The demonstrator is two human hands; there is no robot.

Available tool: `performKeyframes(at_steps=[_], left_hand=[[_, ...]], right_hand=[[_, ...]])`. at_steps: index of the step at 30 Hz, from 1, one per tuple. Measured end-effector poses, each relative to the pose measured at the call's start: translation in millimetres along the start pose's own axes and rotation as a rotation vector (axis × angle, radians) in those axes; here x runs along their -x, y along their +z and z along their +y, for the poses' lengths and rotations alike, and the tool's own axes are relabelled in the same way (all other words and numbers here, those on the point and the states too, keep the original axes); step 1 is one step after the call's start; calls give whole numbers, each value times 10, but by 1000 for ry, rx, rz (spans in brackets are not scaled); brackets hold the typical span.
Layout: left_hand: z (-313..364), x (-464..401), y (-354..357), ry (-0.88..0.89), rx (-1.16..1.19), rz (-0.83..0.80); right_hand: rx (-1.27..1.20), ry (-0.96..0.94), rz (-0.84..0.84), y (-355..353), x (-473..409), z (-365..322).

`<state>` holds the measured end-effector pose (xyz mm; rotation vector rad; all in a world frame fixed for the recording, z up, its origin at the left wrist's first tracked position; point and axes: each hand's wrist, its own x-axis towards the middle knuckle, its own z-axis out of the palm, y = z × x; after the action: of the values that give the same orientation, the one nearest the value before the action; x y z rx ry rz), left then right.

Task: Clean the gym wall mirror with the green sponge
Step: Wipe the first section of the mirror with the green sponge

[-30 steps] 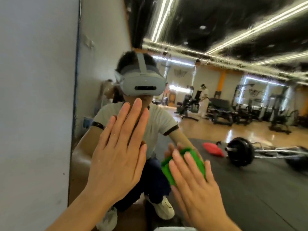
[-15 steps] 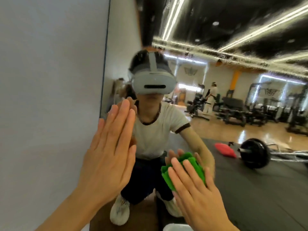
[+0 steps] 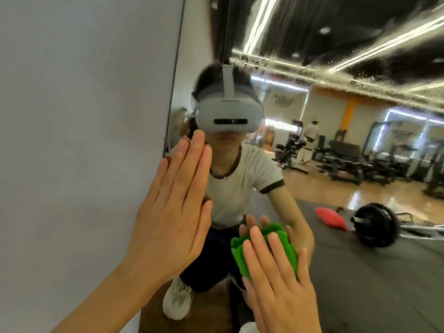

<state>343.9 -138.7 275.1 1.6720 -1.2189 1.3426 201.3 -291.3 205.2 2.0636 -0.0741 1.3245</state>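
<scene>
Against the wall, head view: a gym wall mirror (image 3: 360, 272) fills the right part of the frame; a plain grey wall (image 3: 84, 140) fills the left.
Left hand (image 3: 173, 212): flat, fingers straight and together, pointing up; palm faces the glass at the mirror's left edge and appears to rest on it, though contact cannot be confirmed from this angle. It holds nothing.
Right hand (image 3: 276, 272): fingers straight and slightly spread, laid over the green sponge (image 3: 286, 248); the palm presses it toward the glass; no fingers curl round it.
Green sponge position: low on the mirror, right of the left hand, between the right palm and the glass; its upper and left edges show past the fingers.
Mirror surface: streaked and smeared along the upper band.
Reflection, person: crouched, wearing a grey headset (image 3: 228, 116), white T-shirt and white shoes.
Reflection, floor: a barbell with black plate (image 3: 374, 224) lies on dark matting; a red object (image 3: 331, 218) lies just left of it.
Reflection, background: gym machines (image 3: 346, 162) on a wooden floor; light strips on a dark ceiling.
</scene>
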Motion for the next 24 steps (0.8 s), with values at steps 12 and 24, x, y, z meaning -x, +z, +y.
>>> performKeyframes(at_steps=[12,24], left_hand=[[-17,16,-1,13,-1,-6],[-184,92,-97,18,95,24]], right_hand=[[-7,111,32,-45,-435,79],[-188,280,211,-312,-1475,264]])
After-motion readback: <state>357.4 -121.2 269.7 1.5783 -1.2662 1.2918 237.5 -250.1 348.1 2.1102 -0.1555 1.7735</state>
